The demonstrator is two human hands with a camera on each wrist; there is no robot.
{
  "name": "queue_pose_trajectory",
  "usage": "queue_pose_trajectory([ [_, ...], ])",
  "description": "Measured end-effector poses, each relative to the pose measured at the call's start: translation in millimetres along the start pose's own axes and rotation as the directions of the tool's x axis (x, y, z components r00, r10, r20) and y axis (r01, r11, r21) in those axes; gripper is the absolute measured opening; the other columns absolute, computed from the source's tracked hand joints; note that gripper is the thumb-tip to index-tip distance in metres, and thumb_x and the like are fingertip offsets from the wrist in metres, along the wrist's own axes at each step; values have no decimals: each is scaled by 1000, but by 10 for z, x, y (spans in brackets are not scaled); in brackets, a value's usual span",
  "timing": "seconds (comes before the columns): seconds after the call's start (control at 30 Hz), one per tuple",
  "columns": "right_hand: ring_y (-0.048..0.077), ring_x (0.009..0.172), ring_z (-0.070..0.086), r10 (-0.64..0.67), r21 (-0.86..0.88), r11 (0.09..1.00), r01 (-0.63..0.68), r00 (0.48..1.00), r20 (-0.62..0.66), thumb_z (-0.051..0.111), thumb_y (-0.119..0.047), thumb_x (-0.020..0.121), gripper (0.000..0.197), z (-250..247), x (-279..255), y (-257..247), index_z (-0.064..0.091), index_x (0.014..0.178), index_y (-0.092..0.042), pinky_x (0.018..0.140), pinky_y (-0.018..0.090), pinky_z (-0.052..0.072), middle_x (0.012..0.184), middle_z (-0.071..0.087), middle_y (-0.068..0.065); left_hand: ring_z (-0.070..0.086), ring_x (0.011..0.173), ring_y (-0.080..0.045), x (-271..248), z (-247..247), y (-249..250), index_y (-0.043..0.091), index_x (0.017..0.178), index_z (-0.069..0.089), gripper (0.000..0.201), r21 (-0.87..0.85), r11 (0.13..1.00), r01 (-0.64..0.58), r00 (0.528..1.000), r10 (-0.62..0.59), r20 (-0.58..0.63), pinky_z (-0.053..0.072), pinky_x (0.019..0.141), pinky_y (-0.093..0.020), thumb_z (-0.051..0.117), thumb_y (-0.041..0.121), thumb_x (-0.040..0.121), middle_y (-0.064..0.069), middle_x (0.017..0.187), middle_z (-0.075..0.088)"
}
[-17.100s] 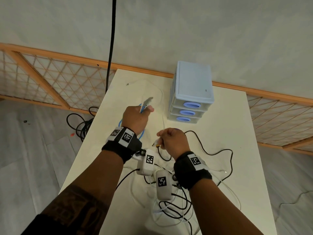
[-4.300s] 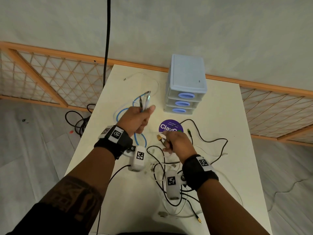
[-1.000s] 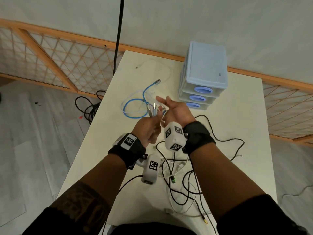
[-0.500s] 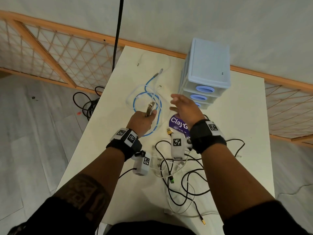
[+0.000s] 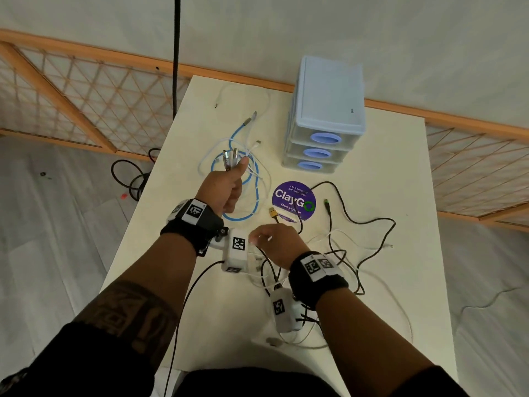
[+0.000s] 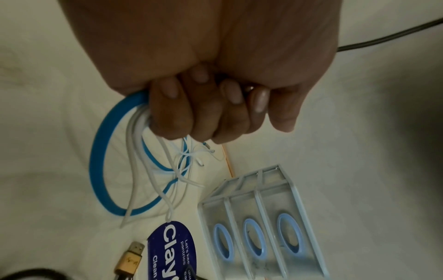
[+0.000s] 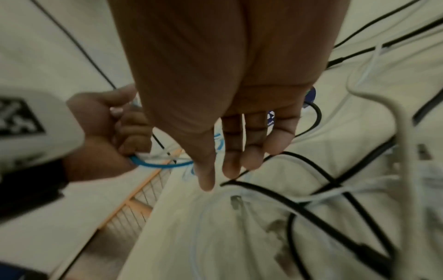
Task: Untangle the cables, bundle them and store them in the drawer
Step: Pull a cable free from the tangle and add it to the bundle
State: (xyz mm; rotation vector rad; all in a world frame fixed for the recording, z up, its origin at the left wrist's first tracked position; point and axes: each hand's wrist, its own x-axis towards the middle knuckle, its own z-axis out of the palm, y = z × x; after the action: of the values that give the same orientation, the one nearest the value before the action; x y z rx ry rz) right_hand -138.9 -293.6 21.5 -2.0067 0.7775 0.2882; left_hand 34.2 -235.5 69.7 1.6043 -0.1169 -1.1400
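Observation:
My left hand (image 5: 226,184) is raised over the table's left half, fingers (image 6: 206,113) curled round a blue cable (image 5: 254,196) and thin white cables (image 6: 136,151), with their plug ends (image 5: 229,159) sticking up above the fist. Their loops trail on the table behind it. My right hand (image 5: 274,242) hovers lower, fingers (image 7: 239,151) straight and together, tips just above a tangle of black cables (image 5: 360,224) and white cables (image 7: 335,191). It holds nothing. The pale blue drawer unit (image 5: 326,116), three drawers all shut, stands at the back.
A round purple ClayGo sticker (image 5: 293,200) lies in front of the drawers, with a gold plug (image 5: 273,214) and a green-tipped plug (image 5: 327,202) beside it. The white table (image 5: 400,173) ends at a wooden lattice rail (image 5: 86,90). More black cable lies on the floor (image 5: 131,179) at left.
My right hand has drawn back from near the drawers toward me, down over the black and white tangle. My left hand has lifted the held plug ends a little farther away.

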Motion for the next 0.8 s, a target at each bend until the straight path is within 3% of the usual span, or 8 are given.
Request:
queue_pose_trajectory([
  [0.07,14,99,64,58,-124,991,-51,997,48,59,-24,96,21,59,-19,41,79,103,-23,87,24,46,108,73,-5,10,51,-15,-27,-47,-12,26,59,25,61,-37,999,-6,1000,6,-4,7,53,-31,63,59,94,7,51,22],
  [0.17,17,97,63,143,-228,964,-139,990,2,62,-24,93,19,86,-59,106,79,99,-19,89,30,53,101,70,-3,11,47,-14,-63,-107,-13,25,60,26,60,-60,998,-10,1000,10,-6,8,51,-30,61,57,95,5,51,22],
  [0.27,24,108,65,158,-390,910,-141,987,10,58,-21,96,25,105,-89,86,74,111,-9,96,37,55,113,71,8,12,46,-13,-79,-145,-46,24,61,26,59,-73,997,-7,1000,7,-6,8,48,-27,62,56,95,4,51,21],
  [0.47,28,109,66,203,-420,885,-203,978,-46,68,-37,93,35,306,20,-37,66,114,-9,87,35,53,113,69,9,14,46,-13,-94,-165,-135,24,54,30,61,-70,998,6,1000,-7,-18,9,49,-27,65,54,94,5,49,25],
  [0.6,29,107,66,174,-447,872,-200,980,-100,66,-34,95,31,381,113,-116,64,114,-9,87,36,54,114,68,9,14,47,-14,-124,-190,-148,24,50,31,63,-68,998,14,999,-17,-31,9,51,-28,65,53,94,5,49,25],
  [0.8,31,108,67,189,-430,881,-198,980,-63,68,-38,95,40,465,150,-170,64,119,-7,88,38,54,116,69,12,14,45,-14,-128,-214,-178,22,55,29,61,-53,998,20,999,-21,-30,9,50,-27,64,52,95,3,49,25],
])
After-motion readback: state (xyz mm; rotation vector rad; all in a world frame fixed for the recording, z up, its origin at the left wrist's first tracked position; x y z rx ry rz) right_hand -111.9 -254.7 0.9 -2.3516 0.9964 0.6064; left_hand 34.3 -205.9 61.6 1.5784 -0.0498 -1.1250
